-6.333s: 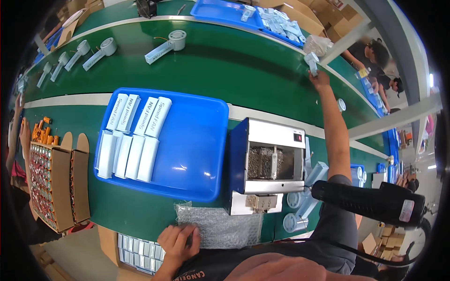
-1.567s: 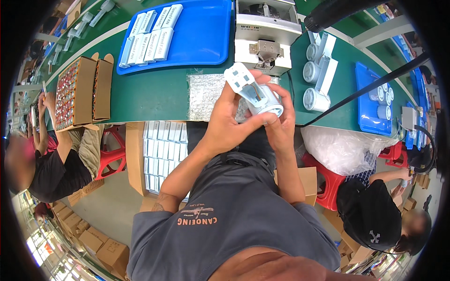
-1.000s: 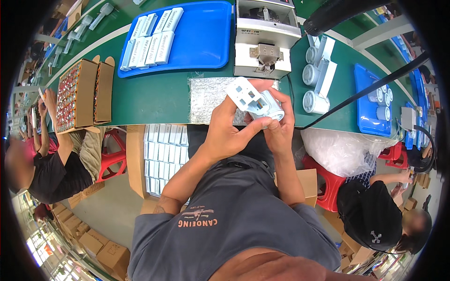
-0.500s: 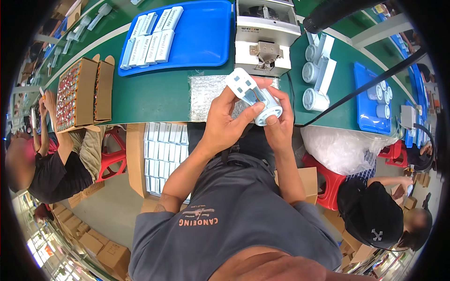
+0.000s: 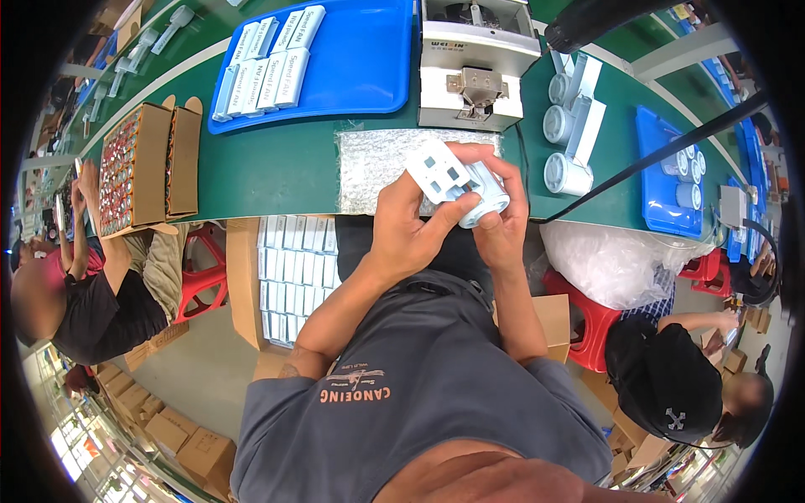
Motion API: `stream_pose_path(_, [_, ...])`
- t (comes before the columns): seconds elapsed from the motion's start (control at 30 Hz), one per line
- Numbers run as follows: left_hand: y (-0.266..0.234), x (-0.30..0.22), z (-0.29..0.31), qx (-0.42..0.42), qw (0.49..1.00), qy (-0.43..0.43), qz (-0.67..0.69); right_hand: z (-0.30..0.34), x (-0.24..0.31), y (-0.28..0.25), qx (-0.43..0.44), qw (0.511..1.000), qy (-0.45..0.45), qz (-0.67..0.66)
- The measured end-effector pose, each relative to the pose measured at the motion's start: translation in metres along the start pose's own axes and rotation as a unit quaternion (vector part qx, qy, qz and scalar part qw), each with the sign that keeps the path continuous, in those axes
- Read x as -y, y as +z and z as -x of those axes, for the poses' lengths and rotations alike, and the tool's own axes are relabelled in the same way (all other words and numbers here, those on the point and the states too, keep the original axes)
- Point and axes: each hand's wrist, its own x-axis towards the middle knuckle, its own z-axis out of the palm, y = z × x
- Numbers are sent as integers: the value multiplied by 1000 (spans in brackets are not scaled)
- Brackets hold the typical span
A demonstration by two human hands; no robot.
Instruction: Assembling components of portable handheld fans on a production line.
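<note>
Both of my hands hold a pale blue and white plastic fan housing above the near edge of the green bench. My left hand grips its flat white plate with several square dark openings, the thumb reaching across to the round part. Around the cylindrical end, my right hand has its fingers curled over the far side and its thumb underneath. The inside of the housing is mostly hidden by the plate and my fingers. Beneath it lies a sheet of bubble wrap on the bench.
A grey machine stands just beyond my hands. Left are a blue tray of small boxes and a filled cardboard carton. Right are similar housings, a black cable and another blue tray. Co-workers sit on both sides.
The white plate has tilted to lie over the round part, covering the opening where a thin orange wire showed. Both hands keep their hold.
</note>
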Motion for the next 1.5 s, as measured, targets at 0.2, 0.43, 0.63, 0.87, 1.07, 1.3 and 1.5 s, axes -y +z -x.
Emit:
stream_pose_path(0.2, [0,2,-3,19,1000,7,9,0,-4,3,-8,1000,-5,1])
stream_pose_path(0.43, [-12,18,-11,65,978,122,-155,-10,2,8,-40,998,-39,-8])
stream_pose_path(0.63, [-34,22,-21,108,986,49,-121,-25,32,-5,47,977,-6,208])
stream_pose_path(0.87, [-43,16,-26,234,935,47,-264,-47,86,10,69,947,-50,309])
stream_pose_path(1.07, [-29,43,-15,96,958,101,-250,-63,87,3,193,884,-109,411])
stream_pose_path(1.3, [-25,42,-20,91,961,120,-231,-69,83,-5,181,888,-93,412])
stream_pose_path(1.5, [-31,33,-30,142,973,6,-180,-72,93,13,-2,959,-39,279])
